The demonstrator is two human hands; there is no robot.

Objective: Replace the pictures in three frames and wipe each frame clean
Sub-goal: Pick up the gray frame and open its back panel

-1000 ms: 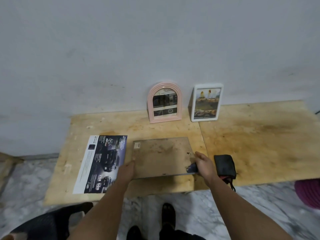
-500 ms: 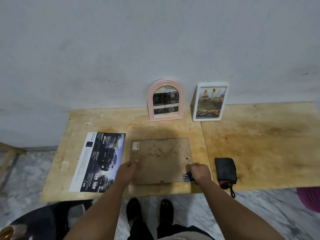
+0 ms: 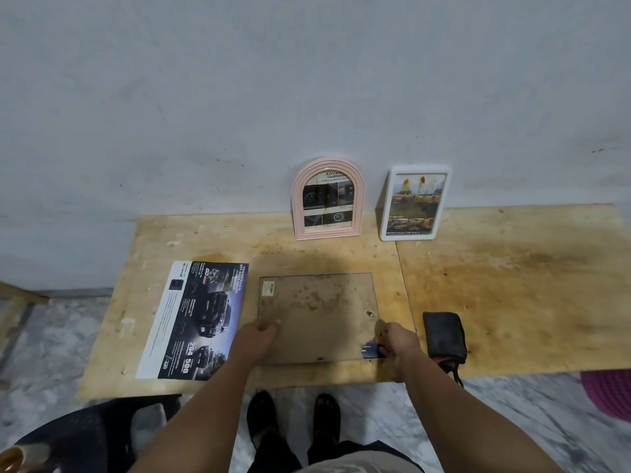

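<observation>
A brown rectangular frame (image 3: 317, 312) lies face down on the plywood table (image 3: 495, 285), its stained backing board up. My left hand (image 3: 256, 339) holds its near left edge. My right hand (image 3: 397, 341) pinches a blue picture corner (image 3: 370, 349) sticking out at the frame's near right corner. A car brochure page (image 3: 201, 319) lies flat to the left of the frame. A pink arched frame (image 3: 326, 199) and a white rectangular frame (image 3: 415, 203) stand against the wall, each with a picture inside. A dark folded cloth (image 3: 444, 336) lies right of my right hand.
A grey wall rises behind the table. A black chair (image 3: 78, 435) stands at the lower left and a pink basket (image 3: 611, 394) at the right edge. My feet are on the marble floor under the table's front edge.
The frame has settled flat on the table. My right hand has closed on the blue corner at the frame's near right. The view has tilted down a little.
</observation>
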